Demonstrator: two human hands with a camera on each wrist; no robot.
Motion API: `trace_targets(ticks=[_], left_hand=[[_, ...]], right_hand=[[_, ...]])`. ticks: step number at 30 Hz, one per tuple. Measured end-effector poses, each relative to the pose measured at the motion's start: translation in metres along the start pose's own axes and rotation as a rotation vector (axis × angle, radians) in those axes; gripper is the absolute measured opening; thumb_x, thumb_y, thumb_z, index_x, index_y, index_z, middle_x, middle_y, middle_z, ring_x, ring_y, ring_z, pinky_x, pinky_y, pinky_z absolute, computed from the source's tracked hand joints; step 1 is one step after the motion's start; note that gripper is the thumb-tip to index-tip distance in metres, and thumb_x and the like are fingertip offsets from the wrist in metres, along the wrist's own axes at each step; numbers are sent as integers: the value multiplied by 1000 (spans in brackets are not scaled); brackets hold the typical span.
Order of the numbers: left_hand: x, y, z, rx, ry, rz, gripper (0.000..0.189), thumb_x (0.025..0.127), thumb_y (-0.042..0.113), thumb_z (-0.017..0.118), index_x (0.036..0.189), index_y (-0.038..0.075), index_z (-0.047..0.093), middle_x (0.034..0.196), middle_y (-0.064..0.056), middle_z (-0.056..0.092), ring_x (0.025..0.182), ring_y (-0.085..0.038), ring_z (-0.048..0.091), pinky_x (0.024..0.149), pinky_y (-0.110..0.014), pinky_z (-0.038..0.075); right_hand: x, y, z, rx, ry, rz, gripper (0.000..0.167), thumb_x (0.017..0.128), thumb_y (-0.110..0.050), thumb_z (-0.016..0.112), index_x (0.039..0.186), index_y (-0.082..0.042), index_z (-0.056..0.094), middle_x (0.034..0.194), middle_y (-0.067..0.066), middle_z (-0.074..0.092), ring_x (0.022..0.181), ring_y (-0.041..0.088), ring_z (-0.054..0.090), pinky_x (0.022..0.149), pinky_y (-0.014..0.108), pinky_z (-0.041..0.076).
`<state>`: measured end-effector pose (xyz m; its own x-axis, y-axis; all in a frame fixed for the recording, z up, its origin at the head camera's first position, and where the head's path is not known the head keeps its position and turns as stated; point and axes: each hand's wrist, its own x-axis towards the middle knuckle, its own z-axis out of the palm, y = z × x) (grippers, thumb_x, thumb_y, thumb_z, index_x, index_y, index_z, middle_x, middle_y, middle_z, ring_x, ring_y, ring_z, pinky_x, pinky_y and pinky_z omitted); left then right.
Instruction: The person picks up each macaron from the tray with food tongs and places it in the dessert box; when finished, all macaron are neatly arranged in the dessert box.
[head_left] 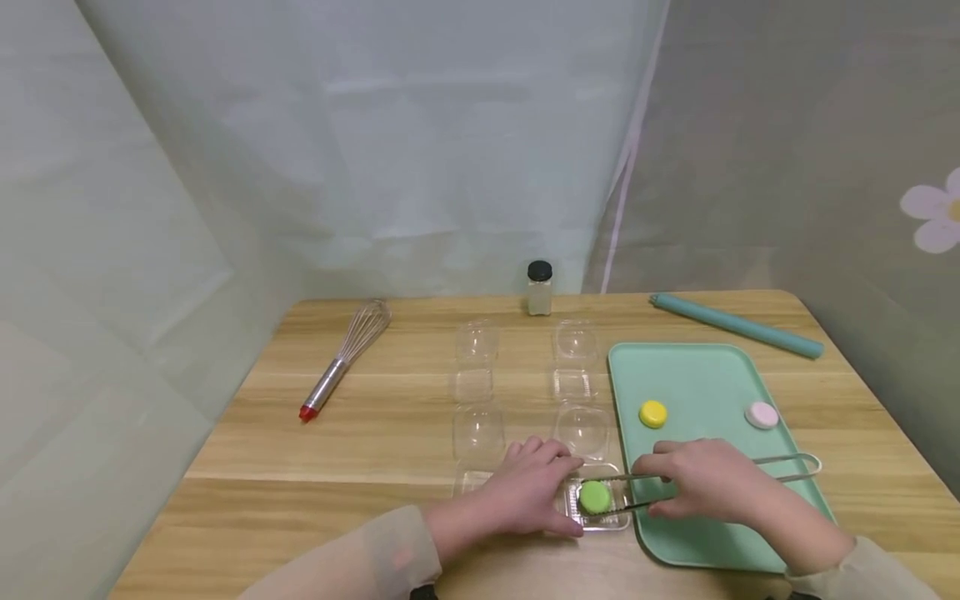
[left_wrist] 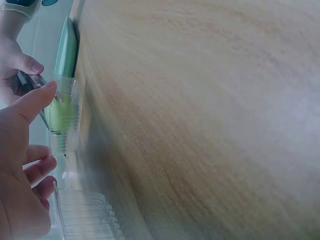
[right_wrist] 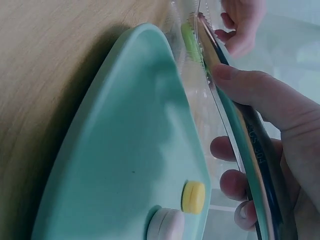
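Note:
My right hand (head_left: pixel 708 479) holds a pair of metal tongs (right_wrist: pixel 256 145) between thumb and fingers, over the near side of the green tray (head_left: pixel 690 542). The toothed tong ends lie either side of a green macaron (head_left: pixel 596 497), which sits inside the base of a clear plastic box (head_left: pixel 617 525). Around the left side of that box my left hand (head_left: pixel 525 492) spreads, thumb at the near rim and fingers at the far edge. On the tray lie a yellow macaron (head_left: pixel 652 414) and a pink macaron (head_left: pixel 762 415).
More open clear boxes (head_left: pixel 478 429) stand in two columns left of the tray, one partly behind my left hand. A whisk (head_left: pixel 343 362) lies further left. A black-lidded jar (head_left: pixel 539 289) stands at the back, and a blue-green rod (head_left: pixel 738 326) lies behind the tray.

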<state>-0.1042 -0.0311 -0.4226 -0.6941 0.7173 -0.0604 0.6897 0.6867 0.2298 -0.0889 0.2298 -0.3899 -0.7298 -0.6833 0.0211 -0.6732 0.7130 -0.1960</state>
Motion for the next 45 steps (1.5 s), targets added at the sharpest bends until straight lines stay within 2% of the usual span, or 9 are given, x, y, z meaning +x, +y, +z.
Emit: trace_targets(ticks=[10,17,29,45], left_hand=[[-2,0,2,-1,4,2,83,66,62,73,134,20,50,123,9,49,103,-10,41,80,-25,31],[-2,-1,3,8,6,4,83,66,63,72,134,20,50,123,8,49,105,-11,41,81,-25,32],[-2,-1,3,11,7,-2,83,67,62,72,135,20,49,124,8,48,104,-10,41,81,-25,31],[-4,0,4,15,39,5,83,67,62,72,135,20,49,126,7,48,106,-12,40,84,-27,33]], right_hand=[[-1,1,3,-4,6,-6,36,69,-44,77,100,-28,65,76,-18,50,62,-4,48,46,23,37],[-3,3,3,29,-15,28,37,70,-42,77,102,-27,67,77,-18,50,64,-3,48,47,23,38],[-14,9,4,91,46,31,38,72,-41,76,105,-24,67,81,-19,53,68,-1,53,50,22,40],[-24,17,-1,156,55,49,42,75,-40,76,112,-23,67,84,-18,56,73,0,56,51,19,41]])
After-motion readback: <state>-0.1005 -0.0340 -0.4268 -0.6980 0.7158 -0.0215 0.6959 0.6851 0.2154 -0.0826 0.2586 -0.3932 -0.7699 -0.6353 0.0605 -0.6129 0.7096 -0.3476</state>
